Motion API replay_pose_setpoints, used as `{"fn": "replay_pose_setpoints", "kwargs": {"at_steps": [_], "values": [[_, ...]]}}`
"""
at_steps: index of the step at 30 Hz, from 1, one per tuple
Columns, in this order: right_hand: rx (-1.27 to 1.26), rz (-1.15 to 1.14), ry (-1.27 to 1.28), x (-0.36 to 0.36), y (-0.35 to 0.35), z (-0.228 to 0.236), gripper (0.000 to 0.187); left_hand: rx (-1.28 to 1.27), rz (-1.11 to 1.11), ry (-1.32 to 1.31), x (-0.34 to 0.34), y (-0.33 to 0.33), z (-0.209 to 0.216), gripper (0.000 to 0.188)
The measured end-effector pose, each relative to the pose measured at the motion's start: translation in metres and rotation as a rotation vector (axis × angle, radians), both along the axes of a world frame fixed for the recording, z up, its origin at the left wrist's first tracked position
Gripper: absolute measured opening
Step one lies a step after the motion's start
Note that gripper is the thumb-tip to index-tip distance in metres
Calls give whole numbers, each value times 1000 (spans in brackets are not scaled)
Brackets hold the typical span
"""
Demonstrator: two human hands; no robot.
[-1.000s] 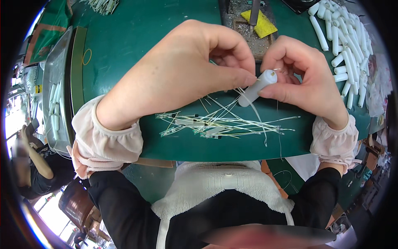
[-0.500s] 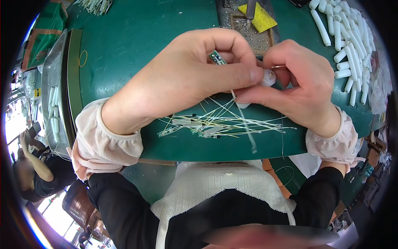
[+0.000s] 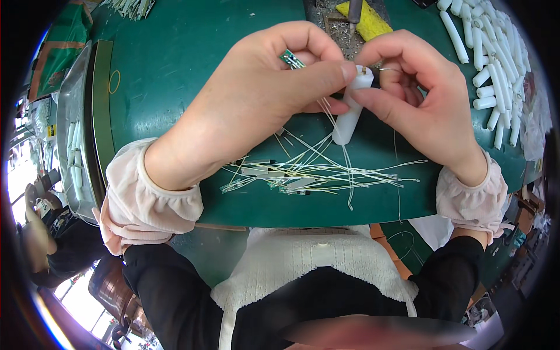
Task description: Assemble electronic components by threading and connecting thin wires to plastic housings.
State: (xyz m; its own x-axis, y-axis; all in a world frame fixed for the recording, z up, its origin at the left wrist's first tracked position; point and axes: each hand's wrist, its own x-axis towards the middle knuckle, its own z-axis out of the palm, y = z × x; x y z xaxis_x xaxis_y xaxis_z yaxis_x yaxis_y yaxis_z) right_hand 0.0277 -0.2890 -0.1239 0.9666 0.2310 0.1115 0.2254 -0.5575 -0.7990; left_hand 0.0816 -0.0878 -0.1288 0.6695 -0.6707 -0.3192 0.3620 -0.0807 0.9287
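Note:
Both hands meet over the bench around a white plastic tube [image 3: 349, 119], tilted, with a small brass-coloured piece at its upper end. My left hand [image 3: 274, 76] is closed, its thumb tip against the tube's upper end. A small green circuit board [image 3: 291, 59] sticks out of the left fingers, with thin pale wires hanging below the hand past the tube. My right hand [image 3: 417, 96] pinches the tube's top, thumb on its side and index finger at the brass-coloured piece. Below the hands lies a loose pile of wired circuit boards [image 3: 286, 178].
Many white tubes [image 3: 496, 76] are heaped at the right. A soldering stand with a yellow sponge [image 3: 373, 22] sits at the back. At left are a metal tray [image 3: 69, 116] of tubes and a rubber band [image 3: 116, 82]. Another person [image 3: 49, 239] is at far left.
Both hands have moved away from me, toward the soldering stand. The white tube has swung into view, showing its length. The hanging wires have shifted and the other person's arm has moved.

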Motion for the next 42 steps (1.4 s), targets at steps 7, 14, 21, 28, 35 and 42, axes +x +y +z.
{"fn": "replay_pose_setpoints", "kwargs": {"at_steps": [7,14,21,28,35,42], "values": [[-11,14,-14,3,1,-1,28,-59,26,-5,3,2,-4,11],[139,5,137,6,0,-1,32,-21,64,155,12,4,-7,12],[81,6,175,9,-4,0,33,-88,97,160,14,3,-5,14],[191,-39,216,10,-7,2,13,-183,127,215,16,4,-9,13],[153,-65,111,11,-7,-2,10,-217,130,213,18,3,-9,14],[154,-55,52,10,-7,-2,11,-267,126,231,17,3,-6,14]]}}
